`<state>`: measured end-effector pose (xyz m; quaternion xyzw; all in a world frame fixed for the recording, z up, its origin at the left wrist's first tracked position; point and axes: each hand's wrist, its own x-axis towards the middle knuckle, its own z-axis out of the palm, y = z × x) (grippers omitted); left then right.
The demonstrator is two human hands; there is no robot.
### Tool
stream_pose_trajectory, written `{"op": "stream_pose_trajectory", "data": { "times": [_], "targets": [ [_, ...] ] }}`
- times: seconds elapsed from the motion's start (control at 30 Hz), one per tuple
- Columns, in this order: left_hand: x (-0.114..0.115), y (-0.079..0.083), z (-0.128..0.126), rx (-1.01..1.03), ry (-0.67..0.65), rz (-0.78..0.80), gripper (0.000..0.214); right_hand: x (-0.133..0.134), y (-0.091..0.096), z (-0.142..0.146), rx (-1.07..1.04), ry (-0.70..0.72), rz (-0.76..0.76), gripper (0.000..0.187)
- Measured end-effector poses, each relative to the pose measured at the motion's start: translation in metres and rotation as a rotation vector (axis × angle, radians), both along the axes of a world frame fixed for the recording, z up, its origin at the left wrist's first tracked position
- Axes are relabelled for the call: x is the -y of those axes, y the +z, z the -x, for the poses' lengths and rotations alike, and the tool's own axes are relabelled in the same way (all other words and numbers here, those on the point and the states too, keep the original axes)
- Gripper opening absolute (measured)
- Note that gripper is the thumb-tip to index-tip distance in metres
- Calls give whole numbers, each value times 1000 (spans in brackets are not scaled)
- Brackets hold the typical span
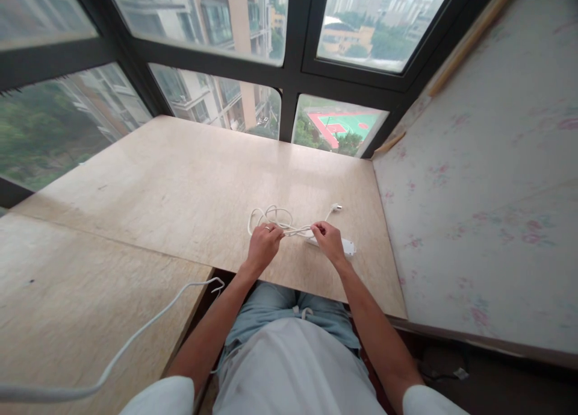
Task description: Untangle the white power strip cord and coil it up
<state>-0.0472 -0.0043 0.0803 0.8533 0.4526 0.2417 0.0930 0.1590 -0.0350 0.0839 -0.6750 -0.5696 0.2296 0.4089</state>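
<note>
Pale shirt cloth (pixel 293 367) bulges up closest to me, with the light-blue shorts (pixel 253 312) of the seated person just beyond it. Past that, both hands are at work on a thin off-white cord (pixel 298 231). The left hand (pixel 264 244), a ring on one finger, has its grip closed to a pinch on the gathered strands, and the right hand (pixel 329 241) pinches them too, thumb against fingers, so a short bundle runs between the two. Beyond the left hand, loose loops of the cord spread over the counter (pixel 180 174). Under and beside the right hand lies a white power strip (pixel 348 247), partly hidden by that hand; just past it, the white plug (pixel 336 208) rests with its prongs pointing right.

Further out, a thicker white cable (pixel 149 324) curves over the near left part of the counter to its edge. To the right rises a wall (pixel 474 222) papered with faded pink flowers. Dark window frames (pixel 293 71) stand along the far side, and through the glass I can see apartment blocks and a red-and-green sports court (pixel 345 126).
</note>
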Motion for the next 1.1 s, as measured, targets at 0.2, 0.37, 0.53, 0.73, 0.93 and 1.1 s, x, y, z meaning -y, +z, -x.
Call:
{"op": "stream_pose_trajectory", "data": {
  "times": [0.2, 0.37, 0.53, 0.73, 0.93, 1.1],
  "targets": [
    [-5, 5, 54, 591, 309, -1, 11, -8, -6, -24, 54, -100, -13, 28],
    [-14, -14, 94, 736, 685, 152, 23, -11, -7, -27, 38, -100, -3, 29],
    [-1, -4, 74, 522, 690, -90, 34, -15, -8, -18, -27, -74, -4, 28],
    [26, 27, -3, 162, 116, -158, 35, -16, -10, -12, -106, -61, 12, 29],
    [12, 21, -43, -179, 31, 125, 21, -13, -8, -13, -133, -70, 12, 28],
    [3, 22, -35, -199, 57, 230, 26, -10, -9, -18, -122, -104, 6, 30]
  ]
}}
